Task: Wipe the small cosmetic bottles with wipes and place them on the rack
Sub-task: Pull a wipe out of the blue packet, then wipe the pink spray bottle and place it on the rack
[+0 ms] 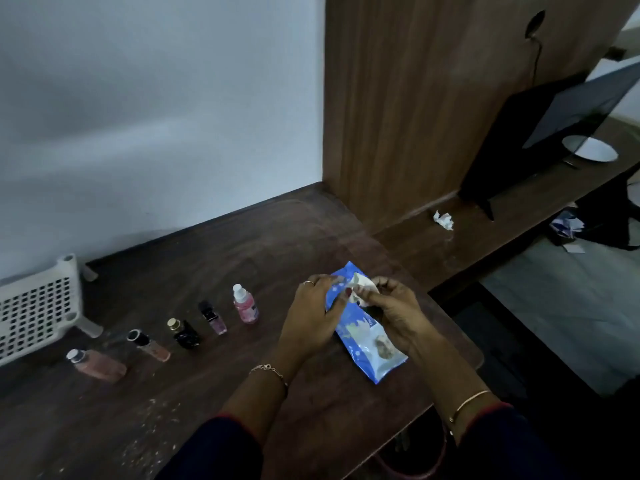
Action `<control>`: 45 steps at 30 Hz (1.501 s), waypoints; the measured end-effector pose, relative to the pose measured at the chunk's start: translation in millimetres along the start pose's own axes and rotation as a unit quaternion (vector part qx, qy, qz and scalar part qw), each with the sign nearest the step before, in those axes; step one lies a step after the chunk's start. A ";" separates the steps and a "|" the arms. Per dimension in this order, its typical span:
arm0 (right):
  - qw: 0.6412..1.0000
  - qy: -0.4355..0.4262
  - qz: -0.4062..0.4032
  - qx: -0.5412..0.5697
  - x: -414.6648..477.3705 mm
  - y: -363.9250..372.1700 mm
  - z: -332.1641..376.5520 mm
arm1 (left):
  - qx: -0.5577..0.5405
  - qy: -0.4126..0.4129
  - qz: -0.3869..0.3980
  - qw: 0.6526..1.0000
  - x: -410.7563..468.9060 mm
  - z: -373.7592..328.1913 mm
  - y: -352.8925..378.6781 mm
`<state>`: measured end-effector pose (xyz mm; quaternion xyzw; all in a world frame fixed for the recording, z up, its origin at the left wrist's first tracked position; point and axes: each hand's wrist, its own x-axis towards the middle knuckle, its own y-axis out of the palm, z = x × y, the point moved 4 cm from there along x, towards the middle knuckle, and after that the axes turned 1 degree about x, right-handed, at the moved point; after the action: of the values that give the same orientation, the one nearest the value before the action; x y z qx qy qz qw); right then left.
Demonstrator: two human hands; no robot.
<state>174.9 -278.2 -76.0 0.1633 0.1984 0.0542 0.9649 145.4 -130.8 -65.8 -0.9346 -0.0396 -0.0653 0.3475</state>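
Dark sleeves [214, 448] fill the bottom of the view, with both forearms stretched out over the desk [173, 410]. Far to the left of the left grip [311, 317], a white rack [38, 306] stands by the wall. Between the rack and that grip runs a row of 5 bottles. A pinkish bottle [98, 365] and a black-capped tube [149, 344] lie on their sides. A black bottle [185, 334], a purple bottle [214, 318] and a pink bottle [245, 304] stand upright. The pink one is nearest the left grip but apart from it, and none is in hand yet.

The left grip grasps the blue pack [367, 344], fingers and thumb curled at its upper opening, holding it down on the desk. Just beside it, the right grip [391, 306] pinches a white wipe [360, 285] that sits partly out of that opening. Well beyond the right grip lies a crumpled tissue [443, 220].

The wipe looks thin, limp and probably damp. It would likely cling and drag the next sheet along, so it is best taken by a corner with the pack pinned. The bottles look small, light, hard and smooth, and will probably be slippery once wet. Each is better held round the body than by the cap, and the upright ones seem easy to tip.
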 end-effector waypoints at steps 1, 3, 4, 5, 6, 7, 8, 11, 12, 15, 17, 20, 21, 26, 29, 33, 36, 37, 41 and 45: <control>1.000 -0.003 0.014 -0.012 0.7 9.7 0.8 | 0.005 -0.004 -0.006 1.000 0.2 0.4 -7.6; 0.998 -0.007 0.038 -0.048 3.1 27.9 0.9 | -0.019 -0.030 -0.014 0.999 -0.6 2.5 -21.5; 0.996 -0.005 0.053 -0.066 4.0 38.3 0.8 | -0.047 -0.051 -0.024 0.997 -1.5 5.4 -29.3; 0.995 -0.002 0.067 -0.077 4.6 48.4 0.6 | -0.080 -0.074 -0.037 0.993 -2.8 8.7 -37.0; 0.993 -0.002 0.081 -0.083 5.9 57.6 -0.2 | -0.110 -0.097 -0.054 0.988 -4.4 13.1 -45.4; 0.992 -0.004 0.092 -0.084 7.3 66.8 -0.4 | -0.132 -0.115 -0.073 0.982 -5.8 17.5 -54.5; 0.991 -0.006 0.103 -0.080 8.6 74.0 -0.4 | -0.144 -0.131 -0.088 0.977 -7.2 21.7 -62.4; 0.987 -0.006 0.143 -0.068 11.1 98.7 0.2 | -0.154 -0.162 -0.123 0.967 -14.7 32.1 -90.4; 0.986 -0.001 0.155 -0.066 11.9 106.5 -0.2 | -0.153 -0.169 -0.128 0.965 -17.6 34.8 -99.3; 0.985 0.016 0.158 -0.064 13.7 123.2 -4.2 | -0.120 -0.182 -0.143 0.965 -24.9 43.4 -120.4; 0.989 0.024 0.128 -0.071 19.2 127.5 -9.2 | -0.061 -0.180 -0.170 0.967 -28.4 50.2 -134.6; 0.992 0.038 0.089 -0.085 28.8 127.4 -19.5 | 0.037 -0.170 -0.164 0.971 -26.7 62.6 -149.2; 0.993 0.044 0.076 -0.082 30.3 126.9 -22.4 | 0.067 -0.167 -0.141 0.973 -23.9 66.5 -150.2; 0.996 0.054 0.012 -0.074 38.3 120.6 -37.5 | 0.141 -0.181 0.022 0.973 -10.1 77.3 -133.6; 0.991 0.029 0.003 -0.130 42.9 116.1 -47.4 | 0.159 -0.179 0.017 0.971 -6.2 79.6 -128.7; 0.970 -0.040 0.004 -0.241 44.7 112.5 -49.7 | 0.165 -0.162 -0.005 0.973 -6.9 80.4 -123.8; 0.940 -0.096 0.014 -0.328 45.8 111.7 -44.2 | 0.131 -0.158 -0.057 0.977 -15.9 78.8 -124.2; 0.927 -0.118 0.019 -0.356 44.5 113.3 -41.7 | 0.108 -0.166 -0.078 0.977 -20.6 79.0 -124.9; 0.883 -0.196 0.052 -0.423 25.2 126.5 -35.1 | -0.038 -0.219 -0.178 0.959 -45.1 81.9 -123.6; 0.832 -0.240 0.144 -0.479 -1.8 144.6 -48.2 | -0.154 -0.240 -0.247 0.926 -63.4 75.9 -120.0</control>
<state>148.1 -128.3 -68.4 -0.2849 -0.1164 0.2394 0.9208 75.5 7.7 -54.8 -0.9249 -0.3409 0.0714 0.1523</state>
